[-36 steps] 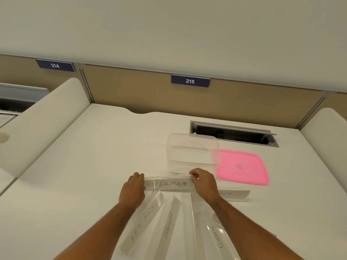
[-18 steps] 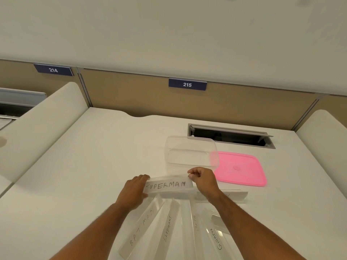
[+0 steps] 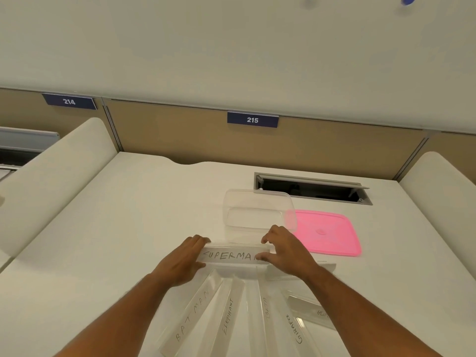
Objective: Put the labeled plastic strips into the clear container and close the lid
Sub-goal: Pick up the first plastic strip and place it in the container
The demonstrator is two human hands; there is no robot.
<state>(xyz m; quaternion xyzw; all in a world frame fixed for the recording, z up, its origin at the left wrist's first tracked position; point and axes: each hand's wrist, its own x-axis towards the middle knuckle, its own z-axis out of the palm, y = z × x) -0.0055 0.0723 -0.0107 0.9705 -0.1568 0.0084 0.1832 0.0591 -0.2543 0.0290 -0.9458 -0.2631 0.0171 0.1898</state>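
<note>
Both hands hold a clear plastic strip marked SUPERMAN [image 3: 231, 256] crosswise just above the desk. My left hand [image 3: 184, 261] pinches its left end and my right hand [image 3: 286, 251] grips its right end. Directly behind it stands the clear container [image 3: 258, 211], open and empty. Its pink lid [image 3: 328, 233] lies flat to the container's right. Several more strips fan out on the desk below my hands, among them BATMAN [image 3: 194, 315], ELEPHANT [image 3: 228, 315], BETA [image 3: 266, 307] and GIRAFFE [image 3: 295, 328]. My right arm hides part of others.
The white desk [image 3: 128, 228] has a dark cable slot [image 3: 309, 189] at the back right, behind the container. White rounded dividers stand on the left [image 3: 51, 176] and right [image 3: 443, 191]. A tan partition with tags 214 and 215 closes the back.
Both hands have lifted the SUPERMAN strip a little and moved it toward the container; the right hand's grip shifted over the strip's right end.
</note>
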